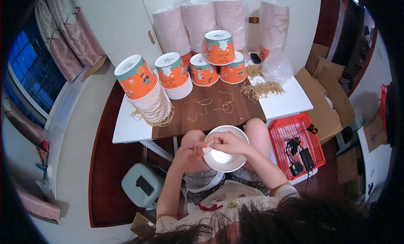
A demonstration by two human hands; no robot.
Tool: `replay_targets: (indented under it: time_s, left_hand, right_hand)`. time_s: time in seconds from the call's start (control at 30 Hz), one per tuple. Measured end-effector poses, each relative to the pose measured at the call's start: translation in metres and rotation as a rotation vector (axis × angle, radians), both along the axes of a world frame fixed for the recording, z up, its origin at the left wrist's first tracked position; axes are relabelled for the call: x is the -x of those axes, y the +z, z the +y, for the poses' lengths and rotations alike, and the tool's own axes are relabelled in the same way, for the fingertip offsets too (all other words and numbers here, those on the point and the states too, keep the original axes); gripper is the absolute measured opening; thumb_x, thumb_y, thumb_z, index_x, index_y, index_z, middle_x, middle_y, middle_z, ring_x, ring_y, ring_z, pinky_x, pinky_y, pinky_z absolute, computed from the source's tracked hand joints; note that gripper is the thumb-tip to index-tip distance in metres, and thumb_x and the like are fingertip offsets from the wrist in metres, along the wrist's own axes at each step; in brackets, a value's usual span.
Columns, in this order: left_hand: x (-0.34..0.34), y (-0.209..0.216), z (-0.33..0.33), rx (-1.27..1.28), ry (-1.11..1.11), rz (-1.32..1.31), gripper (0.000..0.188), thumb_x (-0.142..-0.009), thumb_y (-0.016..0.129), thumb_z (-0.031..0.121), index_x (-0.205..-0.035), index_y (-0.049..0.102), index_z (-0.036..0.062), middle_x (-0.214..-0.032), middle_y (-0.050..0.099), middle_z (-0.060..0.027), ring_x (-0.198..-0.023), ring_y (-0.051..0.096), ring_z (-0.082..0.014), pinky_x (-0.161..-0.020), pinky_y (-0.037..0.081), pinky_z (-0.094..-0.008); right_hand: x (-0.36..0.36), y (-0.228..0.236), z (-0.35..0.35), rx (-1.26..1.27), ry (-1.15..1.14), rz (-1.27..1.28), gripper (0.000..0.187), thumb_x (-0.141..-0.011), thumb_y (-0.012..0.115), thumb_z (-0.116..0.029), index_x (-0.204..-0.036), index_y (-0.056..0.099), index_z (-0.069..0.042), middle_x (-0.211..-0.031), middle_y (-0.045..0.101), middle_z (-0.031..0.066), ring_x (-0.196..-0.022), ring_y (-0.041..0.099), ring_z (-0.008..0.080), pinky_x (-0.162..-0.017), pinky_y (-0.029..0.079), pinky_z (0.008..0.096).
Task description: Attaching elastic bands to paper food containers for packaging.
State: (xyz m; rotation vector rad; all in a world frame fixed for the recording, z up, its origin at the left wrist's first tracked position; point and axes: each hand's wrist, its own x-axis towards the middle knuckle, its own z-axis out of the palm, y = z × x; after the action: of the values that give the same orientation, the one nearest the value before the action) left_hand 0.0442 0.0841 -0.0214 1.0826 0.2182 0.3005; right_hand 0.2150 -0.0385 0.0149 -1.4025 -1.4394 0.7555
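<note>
A tub (225, 163) is on the legs (257, 134). The red basket (318, 153) at right holds cords (293, 146). The right hand (227, 142) bends over the tub, left hand (189, 156) beside it; I can't tell their grip.

From the tub (225, 160) between the knees (255, 128), the desk (248, 111) lies at twelve o'clock; tall stacks (197, 27) line its far side; bucket stack (136, 82) at ten; string pile (263, 91) at one; basket (318, 148) holding adapters (307, 158) at three.

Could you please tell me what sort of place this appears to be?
Probably a room in a home, doubling as a workspace: pinkish curtains hang at the left, while stacked orange buckets and tan strings occupy a table.
</note>
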Motion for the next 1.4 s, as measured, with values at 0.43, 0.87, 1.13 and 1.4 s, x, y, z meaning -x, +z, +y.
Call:
replay_targets:
  time_s: [0.43, 0.87, 1.13, 1.4]
  left_hand:
    - [-0.033, 0.013, -0.002, -1.366, 0.08, -0.151, 0.013, -0.081, 0.056, 0.014, -0.083, 0.058, 0.0019, -0.066, 0.053, 0.0011, -0.062, 0.05, -0.0075, -0.055, 0.04, -0.0213]
    - [-0.019, 0.001, 0.01, -0.444, -0.169, 0.22, 0.015, -0.087, 0.047, 0.017, -0.081, 0.058, 0.0077, -0.074, 0.053, 0.0054, -0.065, 0.043, -0.0018, -0.058, 0.035, -0.0162]
    - [-0.013, 0.003, 0.011, -0.401, -0.038, 0.236, 0.014, -0.083, 0.054, 0.019, -0.079, 0.059, 0.007, -0.075, 0.059, 0.0017, -0.068, 0.048, -0.0049, -0.063, 0.037, -0.0188]
    - [-0.007, -0.005, 0.017, -0.366, -0.052, 0.297, 0.012, -0.078, 0.059, 0.014, -0.081, 0.059, 0.0022, -0.076, 0.061, -0.0031, -0.073, 0.055, -0.0082, -0.068, 0.042, -0.0213]
  right_hand:
    - [-0.006, 0.009, 0.026, -0.056, 0.071, 0.038, 0.013, -0.078, 0.051, -0.008, -0.089, 0.058, -0.004, -0.062, 0.049, -0.0014, -0.055, 0.042, 0.0051, -0.049, 0.035, 0.0208]
    - [-0.01, -0.026, 0.017, -0.173, 0.077, -0.535, 0.015, -0.069, 0.059, -0.02, -0.075, 0.063, -0.008, -0.084, 0.055, 0.0098, -0.087, 0.051, 0.0265, -0.077, 0.039, 0.0356]
    - [0.015, -0.018, -0.008, -0.264, -0.319, -0.651, 0.008, -0.067, 0.06, -0.021, -0.07, 0.063, -0.014, -0.091, 0.053, 0.005, -0.096, 0.044, 0.0243, -0.082, 0.028, 0.0417]
    - [0.058, -0.029, -0.024, -0.066, -0.301, -0.614, 0.006, -0.066, 0.059, -0.019, -0.07, 0.06, -0.014, -0.077, 0.056, 0.0026, -0.08, 0.051, 0.0218, -0.069, 0.031, 0.0396]
